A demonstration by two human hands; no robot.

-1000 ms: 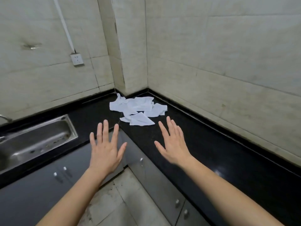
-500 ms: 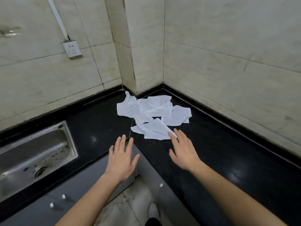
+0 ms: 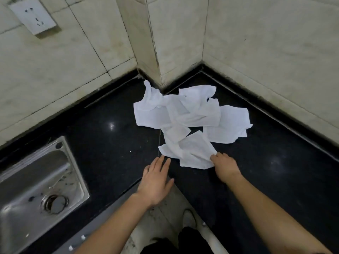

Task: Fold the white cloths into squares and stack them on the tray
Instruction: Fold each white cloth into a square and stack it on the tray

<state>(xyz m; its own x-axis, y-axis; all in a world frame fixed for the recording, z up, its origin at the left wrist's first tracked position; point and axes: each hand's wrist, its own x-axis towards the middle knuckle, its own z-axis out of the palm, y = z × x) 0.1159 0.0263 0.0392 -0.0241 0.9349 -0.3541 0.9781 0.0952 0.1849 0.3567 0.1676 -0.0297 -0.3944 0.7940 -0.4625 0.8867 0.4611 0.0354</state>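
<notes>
I have the heap of crumpled white woven cloths (image 3: 183, 114) lying in the back corner of the glossy black stone counter (image 3: 110, 143), pushed up against the cream tiled wall (image 3: 266, 61) where its two runs meet. They overlap one another loosely, none folded yet. Taking them from the near side makes sense, since the top pieces there are not pinned under others.

My right hand (image 3: 226, 166) sits at the near right corner of the nearest white cloth (image 3: 192, 153), which lies closest to the counter's inner front edge. The fingers (image 3: 214, 157) are curled down onto the cloth's edge and, as far as I can judge, pinch that corner; the thumb is hidden, so the hold may be shallow. A corner is the right place to take it, because the cloth can be drawn off the heap and shaken flat from there.

My left hand (image 3: 156, 180) is released, fingers straight and flat over the counter's front edge. Its fingertips (image 3: 162, 160) are just short of the same cloth's near left corner, placed, I think, to take that second corner so the piece can be spread square.

A stainless steel sink (image 3: 77, 176) is set into the left run, well apart from the cloths. The tray is not in view, so I cannot say where the stack will go.
</notes>
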